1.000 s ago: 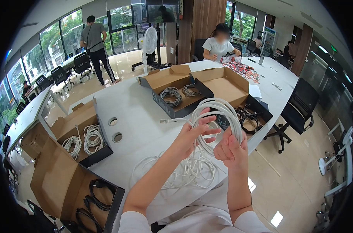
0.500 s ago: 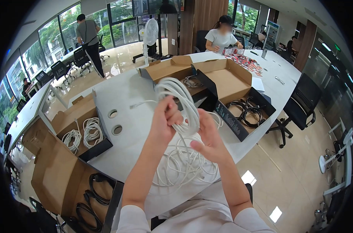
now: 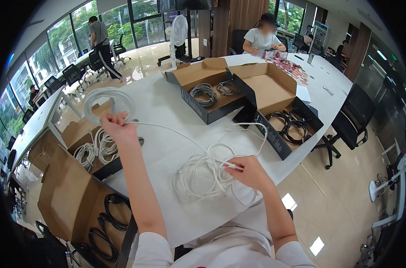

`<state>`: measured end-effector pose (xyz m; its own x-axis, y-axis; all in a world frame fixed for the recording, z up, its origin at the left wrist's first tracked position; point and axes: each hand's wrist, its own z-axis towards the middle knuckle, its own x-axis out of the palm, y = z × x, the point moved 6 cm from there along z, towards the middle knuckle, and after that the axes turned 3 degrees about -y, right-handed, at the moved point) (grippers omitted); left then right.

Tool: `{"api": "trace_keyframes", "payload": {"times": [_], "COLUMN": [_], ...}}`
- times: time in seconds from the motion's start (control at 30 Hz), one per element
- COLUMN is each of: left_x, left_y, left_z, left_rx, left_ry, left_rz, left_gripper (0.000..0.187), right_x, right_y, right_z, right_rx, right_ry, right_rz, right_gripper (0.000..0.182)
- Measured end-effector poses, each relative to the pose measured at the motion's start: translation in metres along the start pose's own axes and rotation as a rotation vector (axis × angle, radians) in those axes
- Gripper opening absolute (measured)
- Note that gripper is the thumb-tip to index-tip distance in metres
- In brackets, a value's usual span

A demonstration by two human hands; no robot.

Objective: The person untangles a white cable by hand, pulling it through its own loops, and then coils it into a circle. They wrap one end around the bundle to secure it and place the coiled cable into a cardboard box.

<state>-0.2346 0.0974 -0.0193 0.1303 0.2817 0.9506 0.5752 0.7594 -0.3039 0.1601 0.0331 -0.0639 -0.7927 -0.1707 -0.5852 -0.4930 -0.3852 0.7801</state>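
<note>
Gripping a round coil of white cable (image 3: 109, 92), my left grip (image 3: 118, 127) is closed on its near edge, raised at the left near an open brown-and-black cardboard box (image 3: 111, 169) of white coils. One strand runs right toward a loose tangle of white cable (image 3: 210, 160) on the smooth white worktop (image 3: 163, 107). My right grip (image 3: 250, 172) pinches several strands at the tangle's right side.
</note>
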Motion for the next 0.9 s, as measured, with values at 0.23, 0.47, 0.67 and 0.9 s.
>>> {"api": "trace_keyframes", "payload": {"times": [0.23, 0.47, 0.67, 0.9], "left_x": [0.005, 0.014, 0.012, 0.025], "left_y": [-0.04, -0.036, -0.01, 0.011], "left_z": [-0.015, -0.029, -0.031, -0.054], "left_rx": [0.354, 0.436, 0.32, 0.193], "left_ry": [-0.087, -0.062, -0.02, 0.072], "left_rz": [0.044, 0.139, 0.176, 0.215], "left_gripper": [0.037, 0.04, 0.04, 0.04], "right_x": [-0.056, -0.059, -0.025, -0.032], "right_y": [-0.069, -0.071, 0.005, 0.03], "right_z": [0.007, 0.006, 0.002, 0.017], "right_rx": [0.081, 0.143, -0.369, -0.29], "right_ry": [-0.6, -0.61, -0.045, -0.402], "right_rz": [0.332, 0.587, -0.159, -0.111], "right_gripper": [0.011, 0.016, 0.019, 0.026]}}
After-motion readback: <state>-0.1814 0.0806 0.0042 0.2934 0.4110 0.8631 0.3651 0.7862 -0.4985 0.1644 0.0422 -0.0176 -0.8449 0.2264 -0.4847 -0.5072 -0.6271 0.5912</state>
